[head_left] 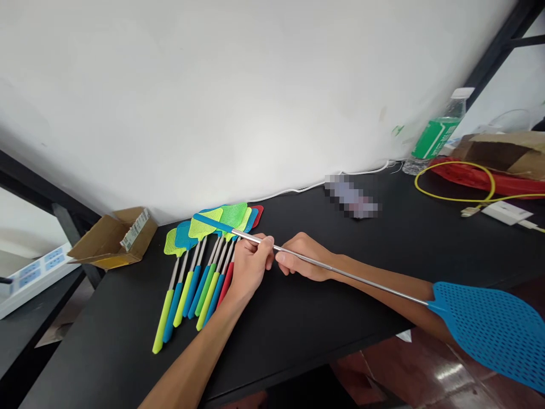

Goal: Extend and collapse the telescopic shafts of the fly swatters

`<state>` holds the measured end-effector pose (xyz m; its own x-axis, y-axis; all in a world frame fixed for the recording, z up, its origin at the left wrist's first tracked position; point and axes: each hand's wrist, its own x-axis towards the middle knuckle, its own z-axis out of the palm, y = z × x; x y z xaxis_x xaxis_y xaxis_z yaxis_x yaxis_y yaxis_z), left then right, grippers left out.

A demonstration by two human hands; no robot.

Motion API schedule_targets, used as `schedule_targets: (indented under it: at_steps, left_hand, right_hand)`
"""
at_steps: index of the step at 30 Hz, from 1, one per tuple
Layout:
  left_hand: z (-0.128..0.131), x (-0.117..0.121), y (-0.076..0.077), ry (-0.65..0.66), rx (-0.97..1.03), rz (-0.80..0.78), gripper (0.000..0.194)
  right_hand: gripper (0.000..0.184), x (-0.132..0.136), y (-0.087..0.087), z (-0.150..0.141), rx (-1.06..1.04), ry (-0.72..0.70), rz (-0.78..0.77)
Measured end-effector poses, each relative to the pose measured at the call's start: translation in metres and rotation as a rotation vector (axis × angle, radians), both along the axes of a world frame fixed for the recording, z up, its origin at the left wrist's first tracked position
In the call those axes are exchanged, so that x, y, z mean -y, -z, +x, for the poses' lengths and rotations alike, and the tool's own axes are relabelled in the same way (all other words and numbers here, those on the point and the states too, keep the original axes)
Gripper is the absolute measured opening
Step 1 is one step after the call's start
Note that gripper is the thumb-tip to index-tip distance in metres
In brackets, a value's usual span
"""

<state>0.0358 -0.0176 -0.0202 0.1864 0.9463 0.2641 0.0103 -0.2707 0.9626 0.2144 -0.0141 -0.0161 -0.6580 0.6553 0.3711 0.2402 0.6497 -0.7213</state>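
Note:
A blue fly swatter (489,324) with a metal telescopic rod lies slantwise across both hands, its rod drawn out long. My left hand (252,262) pinches the rod near the blue handle, thumb on top. Just to the right, my right hand (304,255) is closed on the same rod, thumb along it. The swatter's blue head hangs over the right forearm, beyond the table's front edge. Left of my hands lies a row of several short fly swatters (170,304) in yellow-green, blue, green and red, heads toward the wall, partly overlapping. My left hand hides part of the row.
An open cardboard box (114,238) stands at the left by the wall. A power strip (38,275) is farther left. At the right are a water bottle (438,133), a yellow cable (451,199), a white charger (506,212) and red plastic (522,180). A blurred item (351,196) lies near the wall.

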Motion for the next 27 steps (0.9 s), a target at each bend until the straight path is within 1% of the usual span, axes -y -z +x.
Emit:
schedule_targets:
  at_steps: [3, 6, 10, 14, 17, 20, 24, 27]
  left_hand:
    - [0.0005, 0.0008, 0.0019, 0.051, 0.027, -0.033, 0.048]
    - [0.0018, 0.0013, 0.0034, 0.146, 0.083, -0.076, 0.044]
    - [0.0017, 0.0012, 0.0046, 0.26, 0.146, -0.1, 0.035]
    - [-0.0014, 0.0021, 0.0051, 0.324, 0.15, -0.103, 0.027]
    - [-0.0035, 0.004, 0.003, 0.356, 0.129, -0.107, 0.024]
    - [-0.0038, 0.0061, 0.0001, 0.375, 0.08, -0.118, 0.028]
    - [-0.0023, 0.0066, -0.0003, 0.321, 0.017, -0.096, 0.041]
    - [-0.0012, 0.0049, 0.0013, 0.298, 0.024, -0.132, 0.045]
  right_hand:
    - [0.061, 0.0008, 0.003, -0.0001, -0.077, -0.004, -0.136]
    - [0.065, 0.0, 0.0065, -0.0003, -0.146, 0.007, -0.231]
    - [0.069, -0.0014, 0.0091, 0.0003, -0.191, 0.024, -0.278]
    - [0.071, -0.0008, 0.01, 0.0009, -0.168, 0.03, -0.276]
    - [0.073, 0.0012, 0.0098, 0.0003, -0.148, 0.04, -0.28]
    - [0.075, 0.0033, 0.0088, -0.0004, -0.124, 0.05, -0.287]
    - [0.076, 0.003, 0.0075, 0.0001, -0.105, 0.023, -0.274]
    - [0.076, 0.0009, 0.0058, 0.0002, -0.128, -0.002, -0.275]
